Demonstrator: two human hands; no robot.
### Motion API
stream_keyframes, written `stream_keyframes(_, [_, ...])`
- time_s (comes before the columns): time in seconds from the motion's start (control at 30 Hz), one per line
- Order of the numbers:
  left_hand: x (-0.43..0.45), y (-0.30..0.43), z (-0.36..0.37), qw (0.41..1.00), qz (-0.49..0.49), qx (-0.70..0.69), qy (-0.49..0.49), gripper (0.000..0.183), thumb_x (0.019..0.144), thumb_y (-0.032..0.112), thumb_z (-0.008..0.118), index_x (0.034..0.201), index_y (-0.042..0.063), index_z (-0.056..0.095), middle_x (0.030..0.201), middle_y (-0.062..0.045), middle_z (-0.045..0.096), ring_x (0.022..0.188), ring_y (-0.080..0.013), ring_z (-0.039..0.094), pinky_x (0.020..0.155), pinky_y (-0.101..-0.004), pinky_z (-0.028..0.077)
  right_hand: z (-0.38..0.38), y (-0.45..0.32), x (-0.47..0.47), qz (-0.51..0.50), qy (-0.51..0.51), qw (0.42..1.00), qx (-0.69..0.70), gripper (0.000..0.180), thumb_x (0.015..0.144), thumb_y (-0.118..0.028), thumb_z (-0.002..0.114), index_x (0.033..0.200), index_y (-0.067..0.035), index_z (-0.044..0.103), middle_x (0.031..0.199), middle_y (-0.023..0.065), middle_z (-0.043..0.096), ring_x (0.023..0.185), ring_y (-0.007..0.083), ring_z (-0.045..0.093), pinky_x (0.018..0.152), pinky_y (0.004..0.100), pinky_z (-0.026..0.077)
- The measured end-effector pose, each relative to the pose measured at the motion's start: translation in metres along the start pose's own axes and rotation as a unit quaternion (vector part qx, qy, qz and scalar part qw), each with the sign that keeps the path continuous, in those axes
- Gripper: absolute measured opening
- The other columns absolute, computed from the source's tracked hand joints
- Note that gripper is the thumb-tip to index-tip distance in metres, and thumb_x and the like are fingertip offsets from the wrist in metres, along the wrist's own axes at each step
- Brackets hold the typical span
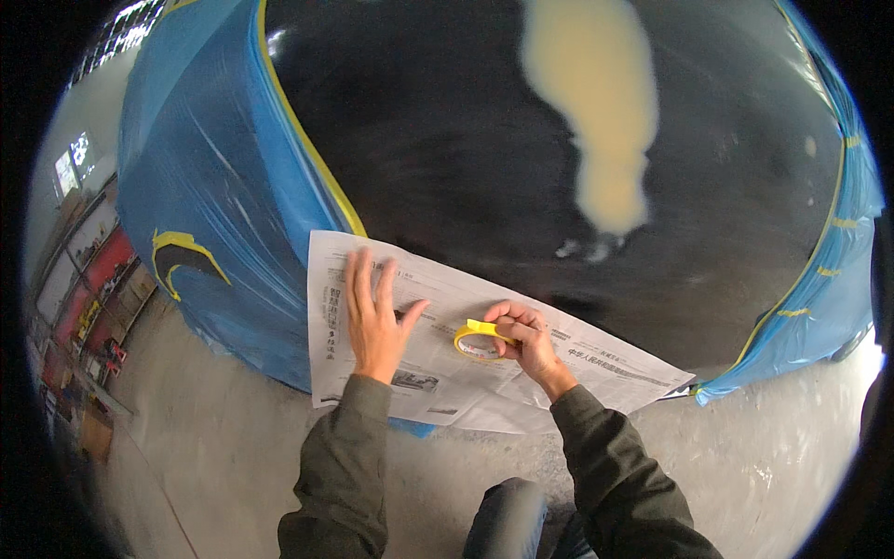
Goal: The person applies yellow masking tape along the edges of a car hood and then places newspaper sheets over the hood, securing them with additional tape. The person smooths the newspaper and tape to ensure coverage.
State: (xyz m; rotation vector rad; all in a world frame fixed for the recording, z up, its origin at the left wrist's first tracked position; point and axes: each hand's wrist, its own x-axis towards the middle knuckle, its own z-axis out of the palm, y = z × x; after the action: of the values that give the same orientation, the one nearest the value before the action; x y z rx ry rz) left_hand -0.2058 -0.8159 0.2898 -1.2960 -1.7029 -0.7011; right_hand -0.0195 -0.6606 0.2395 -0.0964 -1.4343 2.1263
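Observation:
A printed newspaper sheet [489, 398] lies along the lower edge of a dark car body panel [433, 140], which bears a cream-coloured patch [601, 119]. My left hand [377, 314] rests spread on the left part of the paper, its fingers apart and pointing up. In my right hand [527, 342], over the middle of the sheet, is a roll of yellow masking tape [478, 342], held between thumb and fingers. A short tab of tape stands up at the top of the roll. Both sleeves are dark green.
Blue masking film [202, 161] edged with yellow tape covers the car's left side; more blue film [831, 279] hangs at the right. Shelves with assorted items [91, 279] stand at the far left. A grey concrete floor [230, 447] and my knee [510, 517] show below.

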Motion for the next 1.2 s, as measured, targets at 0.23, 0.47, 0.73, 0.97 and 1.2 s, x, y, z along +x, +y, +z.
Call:
stream_keyframes(0.23, [-0.027, 0.073, 0.004, 0.875, -0.269, -0.388, -0.105, 0.022, 0.089, 0.021, 0.079, 0.097, 0.001, 0.074, 0.087, -0.006, 0.067, 0.075, -0.0128, 0.065, 0.066, -0.0262, 0.052, -0.006, 0.011, 0.003, -0.021, -0.012, 1.0, 0.005, 0.02, 0.089, -0.007, 0.056, 0.107, -0.002, 0.064, 0.066, 0.0027, 0.059, 0.052, 0.0052, 0.042, 0.047, 0.0217, 0.025])
stream_keyframes(0.47, [-0.014, 0.061, 0.022, 0.742, -0.371, -0.534, -0.162, 0.017, 0.085, 0.011, 0.079, 0.095, -0.002, 0.075, 0.084, -0.004, 0.072, 0.075, -0.0101, 0.064, 0.068, -0.025, 0.051, -0.007, 0.014, 0.004, -0.049, 0.016, 0.999, 0.005, 0.021, 0.093, -0.01, 0.059, 0.111, -0.002, 0.065, 0.067, 0.0016, 0.06, 0.052, 0.0053, 0.046, 0.047, 0.0208, 0.029])
stream_keyframes(0.73, [0.035, -0.024, 0.005, 0.86, -0.318, -0.377, 0.132, 0.012, 0.089, 0.006, 0.074, 0.098, -0.003, 0.075, 0.086, -0.004, 0.073, 0.075, -0.0103, 0.064, 0.071, -0.0262, 0.052, -0.022, 0.008, -0.002, -0.166, 0.067, 0.979, 0.096, 0.02, 0.097, -0.021, 0.065, 0.104, -0.002, 0.068, 0.062, -0.0008, 0.058, 0.044, 0.0062, 0.045, 0.041, 0.0219, 0.032])
stream_keyframes(0.97, [0.062, -0.048, 0.009, 0.841, -0.295, -0.389, 0.232, 0.012, 0.092, 0.009, 0.074, 0.096, -0.003, 0.074, 0.092, -0.004, 0.068, 0.071, -0.0094, 0.064, 0.067, -0.0238, 0.053, -0.015, 0.007, -0.001, -0.176, 0.096, 0.973, 0.116, 0.024, 0.099, -0.026, 0.061, 0.1, -0.003, 0.066, 0.051, -0.0006, 0.047, 0.04, 0.0083, 0.035, 0.041, 0.0255, 0.027])
stream_keyframes(1.2, [0.07, -0.039, 0.012, 0.844, -0.291, -0.356, 0.274, 0.011, 0.093, 0.009, 0.073, 0.095, -0.001, 0.073, 0.092, -0.004, 0.066, 0.066, -0.0079, 0.063, 0.061, -0.0234, 0.054, -0.011, 0.004, 0.0, -0.174, 0.12, 0.971, 0.111, 0.025, 0.1, -0.025, 0.061, 0.103, -0.002, 0.068, 0.052, -0.0011, 0.048, 0.041, 0.0079, 0.036, 0.042, 0.0249, 0.028])
